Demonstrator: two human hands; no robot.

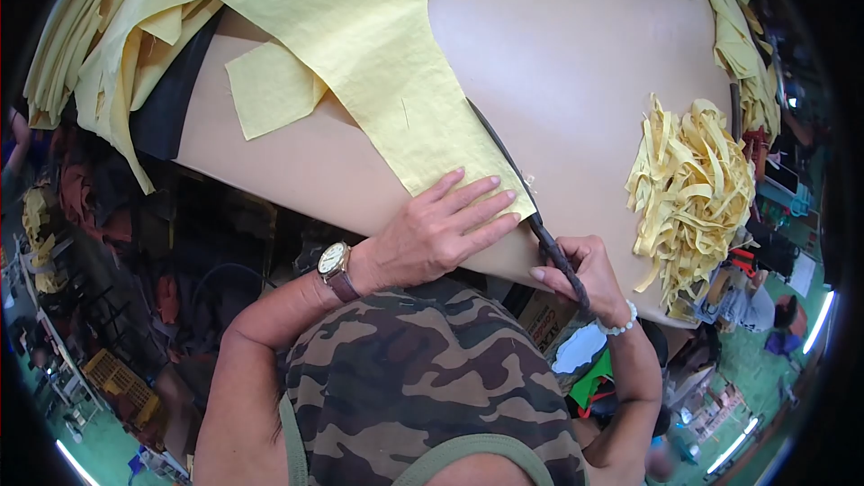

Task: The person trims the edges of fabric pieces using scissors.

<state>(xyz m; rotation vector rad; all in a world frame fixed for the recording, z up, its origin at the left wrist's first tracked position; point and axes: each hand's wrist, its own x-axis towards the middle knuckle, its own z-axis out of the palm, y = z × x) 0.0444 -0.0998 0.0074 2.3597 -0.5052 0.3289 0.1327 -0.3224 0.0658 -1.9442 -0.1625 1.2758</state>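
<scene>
My left hand [450, 220] lies flat, fingers spread, on the lower end of a yellow cloth piece [387, 63] that stretches up across the table. In my right hand [589, 274], at the table's near edge, are long dark scissors [560, 261] with handles that look wrapped. Their thin blade runs along the right edge of the cloth, partly hidden by it. I cannot make out how far the blades are apart. A smaller yellow cloth flap [265, 90] shows under the piece's left side.
A heap of narrow yellow cloth strips [693, 198] sits on the table [576, 45] at the right. Folded yellow cloths [99, 27] hang over a dark support at the upper left. More yellow cloth [742, 45] lies beyond the table's right side. A yellow crate [121, 382] stands at the lower left.
</scene>
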